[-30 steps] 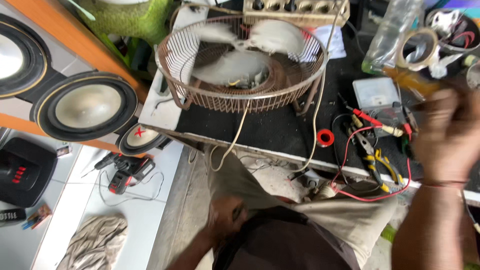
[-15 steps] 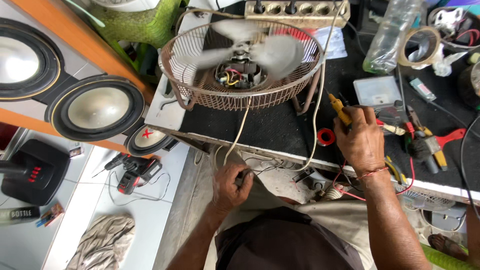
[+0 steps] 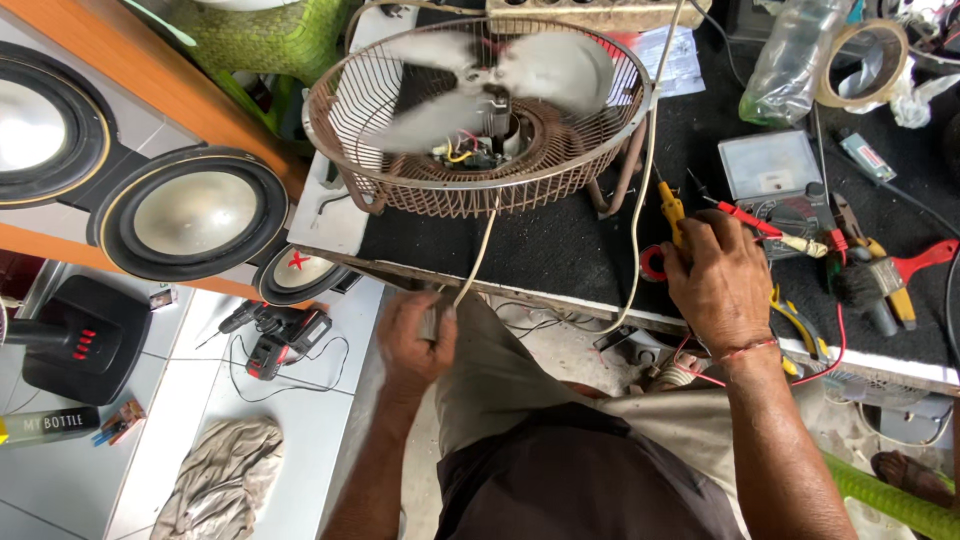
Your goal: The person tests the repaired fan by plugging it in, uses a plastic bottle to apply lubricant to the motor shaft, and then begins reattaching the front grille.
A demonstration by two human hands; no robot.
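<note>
Blades are spinning inside the rusty brown wire fan cage (image 3: 480, 110) lying on the black-topped table (image 3: 560, 250). My left hand (image 3: 415, 340) is pinching its pale cord (image 3: 478, 250); my right hand (image 3: 720, 275) is gripping a yellow-handled screwdriver (image 3: 672, 210), best kept clear of the blades.

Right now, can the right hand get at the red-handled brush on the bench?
Probably yes. The right hand rests on the bench holding a yellow-handled tool; the red-handled brush lies close to its right, only probe leads between.
</note>
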